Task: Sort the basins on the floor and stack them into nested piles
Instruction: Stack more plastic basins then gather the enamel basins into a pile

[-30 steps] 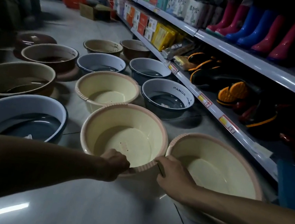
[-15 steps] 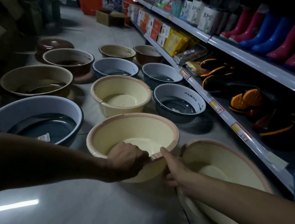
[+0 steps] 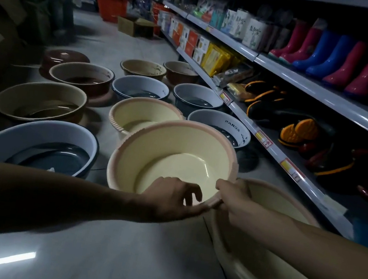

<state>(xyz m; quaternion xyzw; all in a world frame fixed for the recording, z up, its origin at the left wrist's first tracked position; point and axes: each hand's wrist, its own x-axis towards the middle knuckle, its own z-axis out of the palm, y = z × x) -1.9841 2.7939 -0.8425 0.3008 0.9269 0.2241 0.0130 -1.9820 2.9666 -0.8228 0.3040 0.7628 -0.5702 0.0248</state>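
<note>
Cream basin (image 3: 175, 157) tilted; left grip (image 3: 169, 197) pinches its near rim; right grip (image 3: 233, 200) clasps it alongside.

One head-worn wide-angle camera looks forward and down the aisle floor (image 3: 109, 260), close over the cream basin (image 3: 174, 162).

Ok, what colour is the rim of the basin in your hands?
Pale pink rim on a cream basin, shown best in the head view.
</note>
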